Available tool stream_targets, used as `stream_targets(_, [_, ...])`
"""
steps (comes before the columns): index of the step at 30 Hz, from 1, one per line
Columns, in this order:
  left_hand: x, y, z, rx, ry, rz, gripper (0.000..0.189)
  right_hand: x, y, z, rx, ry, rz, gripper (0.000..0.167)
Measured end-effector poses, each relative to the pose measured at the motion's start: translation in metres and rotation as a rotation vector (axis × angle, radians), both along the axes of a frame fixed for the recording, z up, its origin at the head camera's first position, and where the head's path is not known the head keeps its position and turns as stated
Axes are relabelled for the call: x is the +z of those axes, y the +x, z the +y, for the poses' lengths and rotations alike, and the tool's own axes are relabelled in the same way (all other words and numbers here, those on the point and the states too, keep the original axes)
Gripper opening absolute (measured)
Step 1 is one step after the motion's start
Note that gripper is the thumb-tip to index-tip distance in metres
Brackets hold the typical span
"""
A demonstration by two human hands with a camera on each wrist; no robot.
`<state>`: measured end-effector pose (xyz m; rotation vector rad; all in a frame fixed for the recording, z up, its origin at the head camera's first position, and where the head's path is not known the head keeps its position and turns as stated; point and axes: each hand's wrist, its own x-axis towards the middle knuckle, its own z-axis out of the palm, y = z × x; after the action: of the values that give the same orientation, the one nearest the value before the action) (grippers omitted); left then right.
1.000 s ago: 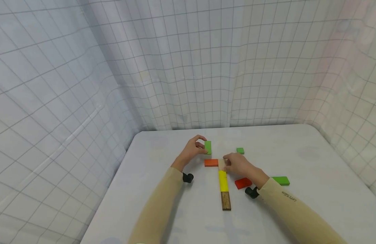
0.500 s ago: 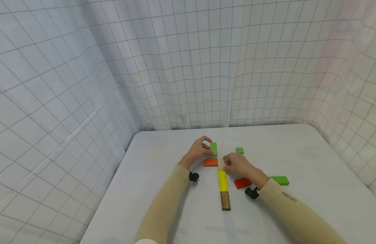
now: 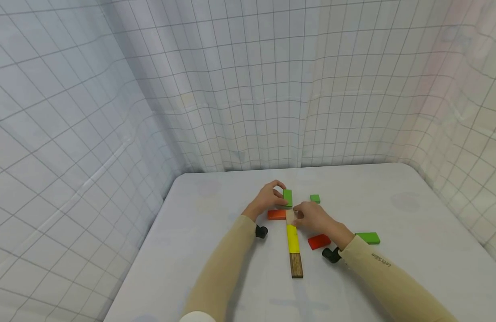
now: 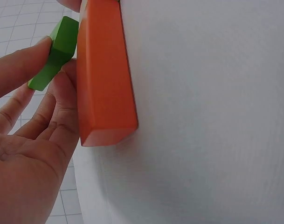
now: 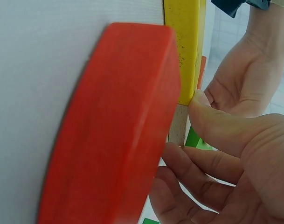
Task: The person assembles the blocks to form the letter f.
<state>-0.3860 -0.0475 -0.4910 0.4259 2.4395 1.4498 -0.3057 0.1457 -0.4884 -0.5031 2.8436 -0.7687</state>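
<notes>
In the head view my left hand (image 3: 268, 197) pinches a green block (image 3: 287, 198) between thumb and fingertips, just beyond the line of blocks. The left wrist view shows this green block (image 4: 63, 39) beside the large orange block (image 4: 108, 70). My right hand (image 3: 315, 218) holds the plain wood block (image 3: 290, 216), thumb at its near end and fingertips at its far end, as the right wrist view shows. A yellow block (image 3: 293, 239) and a brown block (image 3: 296, 265) continue that line toward me. The orange block (image 3: 276, 215) lies crosswise left of the wood block.
On the white table (image 3: 183, 250) a red block (image 3: 319, 241) lies under the right wrist. Another green block (image 3: 367, 238) lies farther right, partly behind the sleeve. A small green block (image 3: 315, 198) sits beyond the right hand. Checked white curtains (image 3: 248, 89) surround the table.
My left hand has carried the green block to the right and slightly nearer, to the far end of the wood block. The right hand has stayed at the wood block.
</notes>
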Motion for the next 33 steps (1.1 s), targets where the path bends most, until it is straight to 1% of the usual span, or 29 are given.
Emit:
stream_targets(5, [-0.0003,0.0011,0.0039,0.009,-0.06,-0.014,0.045,0.001,0.0023,-0.0002,-0.001,0.011,0.022,0.044])
stream_targets(10, [-0.0026,0.0021,0.0042,-0.009,-0.1,-0.029,0.044,0.0015,0.0038,-0.0001,0.0,0.019,0.028,0.044])
stream_targets(12, [-0.0026,0.0023,0.0042,-0.014,-0.121,-0.016,0.044,0.0014,0.0039,-0.0001,-0.001,0.019,0.03,0.044])
stream_targets(17, [-0.0013,0.0015,0.003,-0.025,-0.22,0.062,0.039,0.0004,0.0029,-0.0009,0.005,0.019,0.048,0.044])
stream_targets(19, [-0.0006,0.0013,0.0022,-0.037,-0.246,0.081,0.038,-0.0005,0.0022,-0.0012,0.002,0.02,0.052,0.044])
stream_targets(25, [-0.0001,0.002,0.0016,-0.06,-0.277,0.084,0.044,-0.0026,0.0018,-0.0008,-0.014,0.023,0.043,0.046])
stream_targets(33, [0.0002,0.0053,0.0033,-0.055,-0.303,0.092,0.046,-0.0011,0.0022,-0.0001,-0.009,0.015,0.03,0.046])
